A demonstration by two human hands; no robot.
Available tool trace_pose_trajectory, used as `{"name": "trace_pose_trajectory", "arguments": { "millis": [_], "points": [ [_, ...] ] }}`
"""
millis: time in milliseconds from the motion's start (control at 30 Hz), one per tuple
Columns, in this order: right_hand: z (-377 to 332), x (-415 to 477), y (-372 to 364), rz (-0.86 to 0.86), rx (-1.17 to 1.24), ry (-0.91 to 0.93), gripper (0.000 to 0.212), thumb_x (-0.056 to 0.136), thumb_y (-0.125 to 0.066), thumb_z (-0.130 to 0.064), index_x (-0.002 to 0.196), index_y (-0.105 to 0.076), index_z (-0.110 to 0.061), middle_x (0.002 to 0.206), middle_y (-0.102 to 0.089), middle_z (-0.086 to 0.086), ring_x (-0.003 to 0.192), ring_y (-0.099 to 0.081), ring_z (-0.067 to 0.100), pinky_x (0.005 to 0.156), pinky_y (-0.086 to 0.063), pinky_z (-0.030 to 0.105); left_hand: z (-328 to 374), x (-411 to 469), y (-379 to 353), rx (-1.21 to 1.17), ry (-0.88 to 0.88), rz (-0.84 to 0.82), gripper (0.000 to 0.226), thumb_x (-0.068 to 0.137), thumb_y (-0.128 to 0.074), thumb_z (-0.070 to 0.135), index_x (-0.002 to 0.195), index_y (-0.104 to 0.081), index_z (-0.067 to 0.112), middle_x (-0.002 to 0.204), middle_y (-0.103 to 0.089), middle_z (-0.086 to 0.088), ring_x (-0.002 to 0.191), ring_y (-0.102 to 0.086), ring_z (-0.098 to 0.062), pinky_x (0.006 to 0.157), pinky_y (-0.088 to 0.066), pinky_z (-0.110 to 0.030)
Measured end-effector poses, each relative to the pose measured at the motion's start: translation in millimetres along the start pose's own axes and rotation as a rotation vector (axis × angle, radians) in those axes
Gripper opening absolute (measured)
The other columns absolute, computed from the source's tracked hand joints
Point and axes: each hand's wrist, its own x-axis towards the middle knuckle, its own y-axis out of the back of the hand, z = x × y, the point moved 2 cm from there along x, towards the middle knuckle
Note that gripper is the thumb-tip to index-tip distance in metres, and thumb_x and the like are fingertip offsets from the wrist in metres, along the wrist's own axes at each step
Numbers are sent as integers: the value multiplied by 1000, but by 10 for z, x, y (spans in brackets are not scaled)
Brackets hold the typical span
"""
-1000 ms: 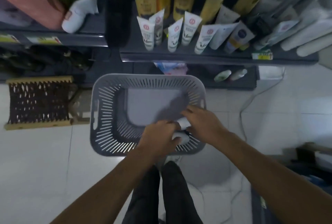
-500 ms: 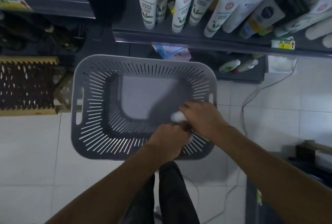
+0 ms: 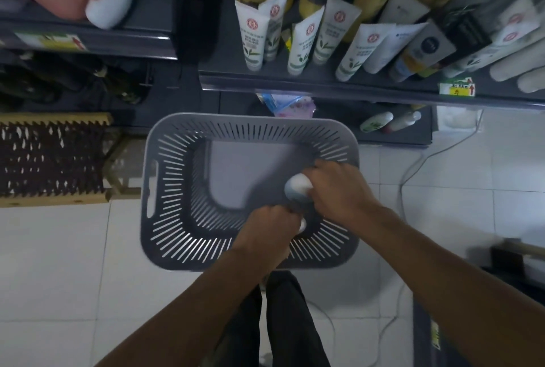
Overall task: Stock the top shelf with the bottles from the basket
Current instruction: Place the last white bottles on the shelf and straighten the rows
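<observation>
A grey slotted basket (image 3: 177, 190) stands on the white tiled floor in front of the shelves. Both my hands are inside it at its near right corner. My right hand (image 3: 339, 190) grips a white bottle (image 3: 298, 187) whose round end shows to the left of the fingers. My left hand (image 3: 268, 231) is curled round a second white bottle (image 3: 302, 224), of which only a small end shows. The rest of the basket floor is bare. The shelf (image 3: 324, 88) above carries rows of white tubes and yellow bottles.
A lower shelf (image 3: 413, 136) behind the basket holds two small bottles lying down. A wooden woven rack (image 3: 53, 157) stands left of the basket. A white cable (image 3: 413, 166) runs over the floor at the right. My legs (image 3: 277, 322) are below the basket.
The view has tilted up a little, so more of the shelf shows. My right hand has lifted its bottle slightly, and its white end shows more clearly.
</observation>
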Motion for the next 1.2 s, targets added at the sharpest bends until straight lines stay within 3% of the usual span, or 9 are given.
{"name": "trace_pose_trajectory", "arguments": {
  "millis": [167,367,500,600,700,833,967,1200],
  "points": [
    [-37,-249,642,100,-10,-4,36,89,-67,-32,123,-61,-23,123,-62,1,110,-61,25,83,-47,34,-135,-253,581,41,25,61,37,86,-59,22,123,-58,21,114,-66,-2,99,-65,-29,81,-50,-38],
    [18,-769,1632,306,-45,-23,25,91,-65,-32,115,-65,-22,110,-62,0,100,-64,27,70,-44,33,-92,-573,1683,122,34,217,40,81,-64,39,118,-60,24,115,-64,0,99,-65,-28,78,-51,-37],
    [82,-1197,2292,388,-56,-52,27,89,-68,-34,114,-66,-23,111,-64,0,101,-65,27,76,-55,39,97,-798,2458,176,6,332,39,78,-62,31,117,-58,27,110,-62,0,98,-64,-31,75,-51,-38],
    [157,-1540,2706,418,-56,-71,32,88,-70,-35,117,-66,-22,115,-65,0,105,-64,26,83,-55,42,304,-950,3006,219,-15,418,38,74,-62,25,112,-59,27,105,-64,0,93,-65,-31,69,-51,-37],
    [279,-1871,3049,451,-55,-96,27,88,-70,-35,111,-67,-21,109,-67,1,100,-64,25,82,-54,41,544,-1069,3469,268,-35,484,39,74,-65,24,113,-60,28,106,-65,-1,93,-64,-30,67,-46,-35],
    [516,-2282,3387,481,-54,-121,32,91,-65,-40,116,-64,-20,115,-64,2,106,-60,25,84,-49,36,871,-1156,3928,268,-91,569,36,77,-63,26,113,-59,29,110,-65,0,97,-63,-30,71,-52,-38],
    [854,-2660,3629,520,-40,-126,35,92,-63,-40,123,-62,-24,119,-63,-1,111,-57,24,90,-50,42,1247,-1127,4210,270,-147,626,37,83,-58,29,120,-55,31,112,-59,3,99,-61,-28,74,-53,-42],
    [1918,-2939,3880,543,20,-127,32,88,-66,-41,117,-66,-29,112,-67,-4,99,-63,22,82,-53,41,2087,-620,4496,251,-186,688,38,85,-58,26,122,-53,27,111,-58,4,98,-60,-24,74,-53,-39]
  ]
}}
